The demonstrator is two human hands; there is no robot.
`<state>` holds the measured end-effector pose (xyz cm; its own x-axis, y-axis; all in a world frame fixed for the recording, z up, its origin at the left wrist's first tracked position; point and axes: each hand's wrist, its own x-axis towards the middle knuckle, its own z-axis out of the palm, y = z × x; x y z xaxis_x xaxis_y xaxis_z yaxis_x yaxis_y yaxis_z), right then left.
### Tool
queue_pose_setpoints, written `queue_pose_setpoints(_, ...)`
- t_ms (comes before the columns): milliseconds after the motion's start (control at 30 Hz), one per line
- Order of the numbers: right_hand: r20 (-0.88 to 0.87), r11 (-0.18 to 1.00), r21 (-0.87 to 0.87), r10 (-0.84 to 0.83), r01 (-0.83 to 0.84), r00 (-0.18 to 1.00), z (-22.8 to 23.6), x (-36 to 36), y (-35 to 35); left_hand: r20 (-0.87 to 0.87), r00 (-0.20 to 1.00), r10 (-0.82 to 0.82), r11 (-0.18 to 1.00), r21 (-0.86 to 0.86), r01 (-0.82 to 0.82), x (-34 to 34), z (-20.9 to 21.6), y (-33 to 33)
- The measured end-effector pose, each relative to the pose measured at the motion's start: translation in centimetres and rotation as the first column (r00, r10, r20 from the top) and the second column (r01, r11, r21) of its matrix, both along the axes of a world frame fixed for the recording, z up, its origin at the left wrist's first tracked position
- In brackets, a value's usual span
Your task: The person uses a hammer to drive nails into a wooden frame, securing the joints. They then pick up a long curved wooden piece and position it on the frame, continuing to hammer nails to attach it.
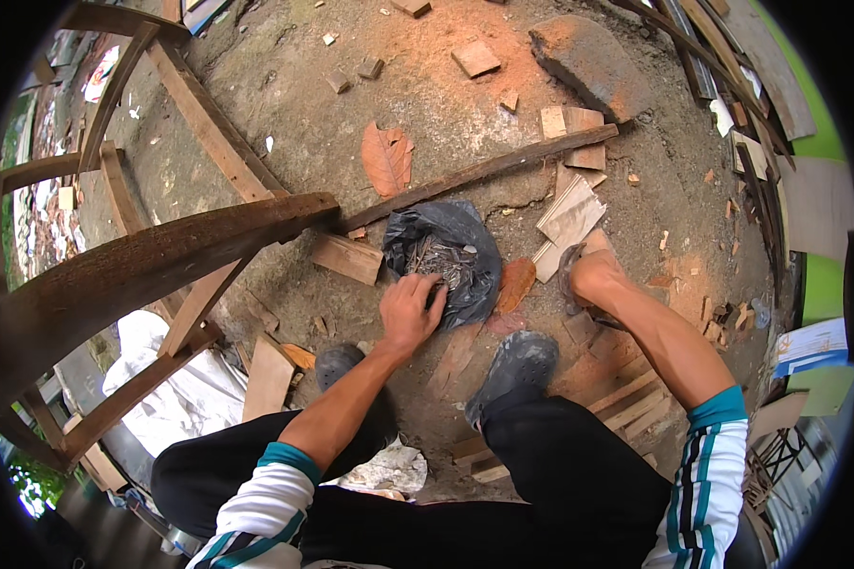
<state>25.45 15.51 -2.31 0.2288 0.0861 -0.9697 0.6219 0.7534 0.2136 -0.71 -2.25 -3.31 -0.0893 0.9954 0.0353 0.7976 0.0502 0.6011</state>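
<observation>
A black plastic bag [489, 261] with its mouth spread wide lies on the ground in front of me, with many thin grey nails [446, 261] in it. My left hand [413, 308] reaches over the bag's near left rim, its fingers bent toward the nails and the thumb a little apart from them. I see nothing held in it. Farther right, my right hand [593, 275] is closed low over the ground. A dark curved metal tool [568, 270] shows at its left side; the hand hides most of it, so its exact kind is unclear.
A curved wooden frame [142, 251] stands at the left, reaching close to the bag. A long wooden strip [484, 174] lies behind the bag. Wood offcuts [574, 213], a flat stone [593, 66], and dry leaves [386, 159] are scattered around. A white sack [180, 384] lies at lower left.
</observation>
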Motion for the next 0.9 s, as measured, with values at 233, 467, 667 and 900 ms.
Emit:
queue_pose_setpoints(233,-0.247,0.975,0.217,0.112,-0.058,0.963,3.0,0.1,1.3,0.135,0.984,-0.114,0.981,0.171,0.090,-1.8,-1.7,6.3)
queue_pose_setpoints(467,-0.379,0.869,0.318,-0.248,0.378,0.891,13.4,-4.4,1.6,0.295,0.946,-0.137,0.984,-0.070,0.165,-2.0,-0.6,6.5)
queue_pose_setpoints(667,-0.942,0.700,0.115,-0.149,0.705,0.302,6.7,-4.7,-2.7,-0.039,0.968,-0.247,0.932,0.266,0.248,-2.5,-1.9,2.5)
queue_pose_setpoints(900,-0.970,0.572,0.201,0.003,0.795,0.243,2.8,-8.5,-7.5,-0.124,0.965,-0.232,0.940,0.225,0.255,-2.7,-2.4,-1.4)
